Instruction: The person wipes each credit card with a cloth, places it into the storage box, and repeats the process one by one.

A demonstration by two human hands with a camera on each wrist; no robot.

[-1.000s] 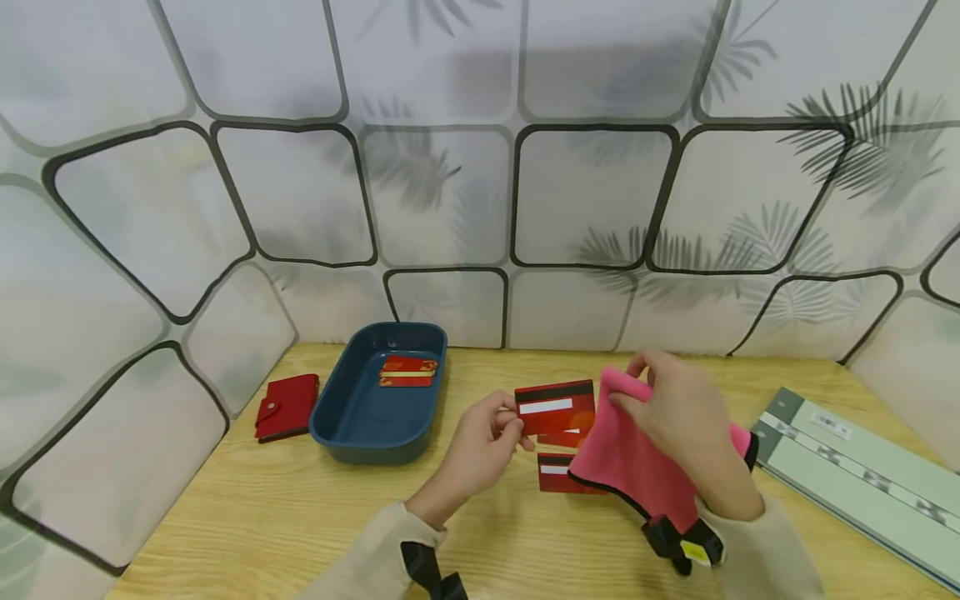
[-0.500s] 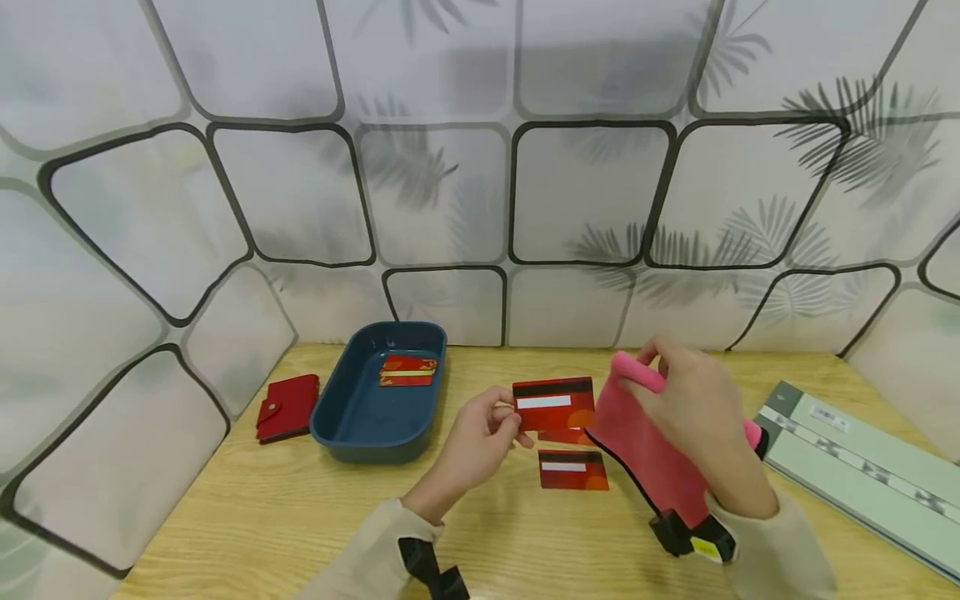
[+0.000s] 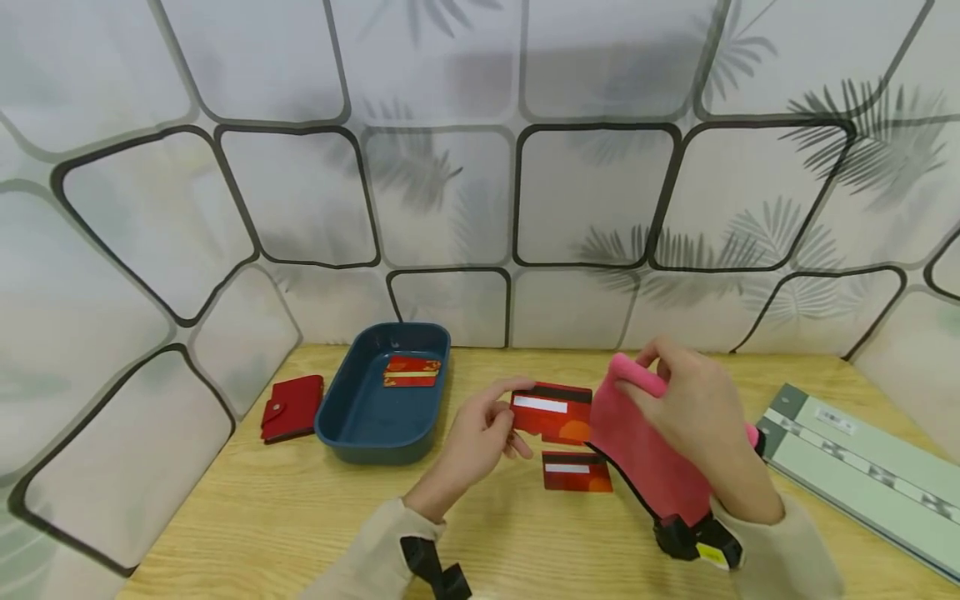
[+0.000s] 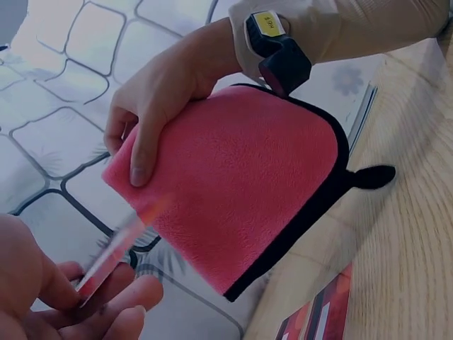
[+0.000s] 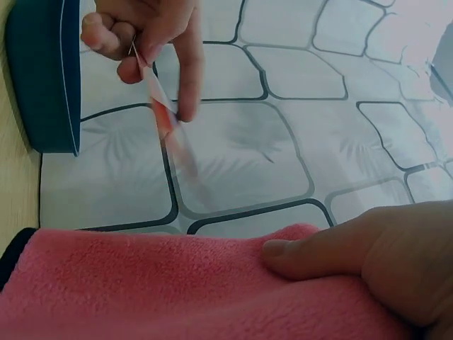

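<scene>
Pinched at one end by the left hand (image 3: 478, 432) above the counter (image 3: 255, 521), the red magnetic-stripe card (image 3: 551, 414) should handle light, stiff and slick, best held by its edges, while the right hand (image 3: 693, 408) grips a soft pink cloth (image 3: 645, 454).

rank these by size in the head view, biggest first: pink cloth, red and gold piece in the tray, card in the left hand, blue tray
1. Blue tray and pink cloth: too close to rank, with the right hand covering some cloth
2. Held card
3. Red and gold piece
</scene>
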